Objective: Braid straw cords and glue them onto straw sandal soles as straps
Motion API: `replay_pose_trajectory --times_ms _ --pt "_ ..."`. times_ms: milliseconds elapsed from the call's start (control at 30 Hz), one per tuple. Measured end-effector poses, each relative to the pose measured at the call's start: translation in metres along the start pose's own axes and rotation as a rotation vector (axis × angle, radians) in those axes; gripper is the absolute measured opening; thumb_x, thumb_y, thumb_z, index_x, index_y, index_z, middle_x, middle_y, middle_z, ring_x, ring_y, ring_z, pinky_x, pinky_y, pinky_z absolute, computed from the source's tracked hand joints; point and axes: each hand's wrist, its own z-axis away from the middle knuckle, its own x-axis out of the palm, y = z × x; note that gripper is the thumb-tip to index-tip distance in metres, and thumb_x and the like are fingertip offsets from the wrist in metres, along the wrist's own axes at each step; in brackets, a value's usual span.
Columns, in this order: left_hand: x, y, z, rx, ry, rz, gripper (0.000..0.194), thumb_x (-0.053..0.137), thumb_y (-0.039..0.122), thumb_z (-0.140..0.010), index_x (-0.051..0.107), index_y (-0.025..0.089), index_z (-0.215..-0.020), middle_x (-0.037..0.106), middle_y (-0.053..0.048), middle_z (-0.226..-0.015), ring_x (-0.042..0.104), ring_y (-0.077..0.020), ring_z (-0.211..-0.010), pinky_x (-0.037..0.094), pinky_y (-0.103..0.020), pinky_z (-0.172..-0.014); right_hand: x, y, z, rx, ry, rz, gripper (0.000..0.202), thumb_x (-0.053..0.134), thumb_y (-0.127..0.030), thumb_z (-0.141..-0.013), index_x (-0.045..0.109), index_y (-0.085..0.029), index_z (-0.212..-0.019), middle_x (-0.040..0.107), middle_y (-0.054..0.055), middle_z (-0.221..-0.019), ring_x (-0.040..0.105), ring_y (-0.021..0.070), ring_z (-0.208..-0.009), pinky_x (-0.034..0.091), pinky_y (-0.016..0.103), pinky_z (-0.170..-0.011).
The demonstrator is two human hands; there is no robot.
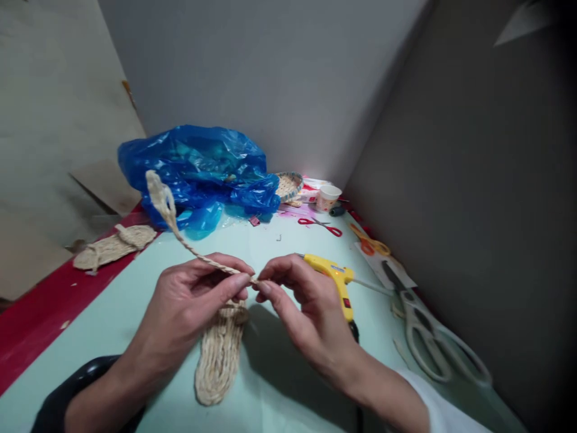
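Note:
A thin twisted straw cord (198, 254) runs between my two hands, its frayed, looped tail rising to the upper left. My left hand (192, 300) pinches it between thumb and fingertips. Close beside, my right hand (311, 307) pinches the cord's other end, the fingertips of both hands almost touching. Below them on the table lies a small woven straw sandal (219, 358), its upper end partly covered by my left hand. A yellow glue gun (331, 273) rests just behind my right hand, a glue stick in its back.
Large grey-handled scissors (426, 337), orange-handled scissors (372, 240) and red-handled scissors (321, 225) lie to the right. A second straw sandal (115, 246) sits on the red edge at left. Behind are a blue plastic bag (202, 162), a woven basket (289, 185) and a paper cup (328, 197).

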Motion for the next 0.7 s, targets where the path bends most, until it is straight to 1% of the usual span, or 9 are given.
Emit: replay_pose_trajectory --times_ms 233,333,400,433,500,533,567,633,700 --pt "0.000 -0.007 -0.007 -0.037 0.016 -0.041 0.012 0.077 0.039 -0.070 0.075 0.027 -0.070 0.072 -0.002 -0.083 0.065 -0.0190 -0.070 0.053 -0.024 -0.059 0.005 0.004 0.001 0.025 -0.053 -0.048 0.010 0.046 -0.018 -0.095 0.055 -0.020 -0.094 0.067 0.002 -0.084 0.068 0.0134 -0.079 0.052 0.025 -0.073" --pt "-0.002 -0.011 -0.010 -0.030 0.051 -0.034 0.014 0.078 0.040 -0.069 0.075 0.027 -0.073 0.071 -0.002 -0.085 0.063 -0.0190 -0.072 0.052 -0.024 -0.061 -0.007 0.000 0.003 0.055 -0.112 0.013 0.021 0.043 -0.020 -0.097 0.049 -0.020 -0.117 0.071 0.004 -0.089 0.071 0.0145 -0.080 0.053 0.026 -0.073" --pt "-0.004 -0.013 -0.011 -0.022 0.071 -0.029 0.014 0.078 0.040 -0.070 0.074 0.026 -0.072 0.070 -0.002 -0.083 0.062 -0.0183 -0.073 0.050 -0.024 -0.061 -0.028 -0.003 0.011 0.074 -0.074 0.173 0.033 0.044 -0.020 -0.096 0.041 -0.018 -0.129 0.072 0.006 -0.096 0.070 0.0147 -0.075 0.052 0.026 -0.068" --pt "-0.005 -0.013 -0.012 -0.024 0.084 -0.024 0.015 0.077 0.040 -0.071 0.074 0.026 -0.072 0.070 -0.002 -0.082 0.061 -0.0182 -0.073 0.049 -0.024 -0.061 -0.043 -0.004 0.019 0.107 -0.007 0.277 0.032 0.044 -0.020 -0.095 0.041 -0.018 -0.128 0.072 0.006 -0.096 0.070 0.0147 -0.073 0.051 0.026 -0.066" --pt "-0.006 -0.013 -0.012 -0.034 0.108 -0.019 0.016 0.077 0.041 -0.071 0.073 0.025 -0.073 0.070 -0.003 -0.084 0.060 -0.0180 -0.074 0.048 -0.024 -0.061 -0.077 -0.002 0.039 0.167 0.176 0.572 0.023 0.046 -0.024 -0.095 0.052 -0.019 -0.116 0.071 0.006 -0.092 0.069 0.0168 -0.073 0.049 0.027 -0.066" --pt "-0.006 -0.012 -0.011 -0.040 0.115 -0.020 0.017 0.077 0.041 -0.071 0.073 0.025 -0.074 0.070 -0.003 -0.087 0.060 -0.0180 -0.075 0.048 -0.024 -0.062 -0.093 0.002 0.052 0.228 0.232 0.737 0.020 0.046 -0.027 -0.095 0.055 -0.019 -0.110 0.070 0.007 -0.090 0.067 0.0184 -0.072 0.048 0.029 -0.066" --pt "-0.005 -0.010 -0.011 -0.045 0.118 -0.019 0.017 0.077 0.041 -0.071 0.073 0.025 -0.075 0.070 -0.003 -0.089 0.060 -0.0177 -0.076 0.048 -0.024 -0.063 -0.109 0.007 0.066 0.279 0.243 0.864 0.019 0.045 -0.030 -0.095 0.057 -0.018 -0.104 0.070 0.008 -0.088 0.067 0.0201 -0.072 0.048 0.031 -0.066" --pt "-0.003 -0.008 -0.009 -0.064 0.114 -0.008 0.017 0.076 0.041 -0.072 0.073 0.024 -0.075 0.070 -0.003 -0.092 0.060 -0.0170 -0.077 0.048 -0.023 -0.065 -0.132 0.021 0.096 0.397 0.206 1.068 0.025 0.041 -0.034 -0.095 0.059 -0.018 -0.101 0.069 0.008 -0.084 0.066 0.0231 -0.070 0.048 0.033 -0.063" --pt "0.000 -0.004 -0.008 -0.089 0.110 0.033 0.017 0.076 0.039 -0.072 0.072 0.023 -0.076 0.069 -0.003 -0.093 0.060 -0.0167 -0.076 0.048 -0.023 -0.064 -0.143 0.036 0.123 0.497 0.166 1.280 0.028 0.041 -0.034 -0.093 0.061 -0.017 -0.101 0.069 0.012 -0.087 0.067 0.0285 -0.074 0.050 0.036 -0.060"
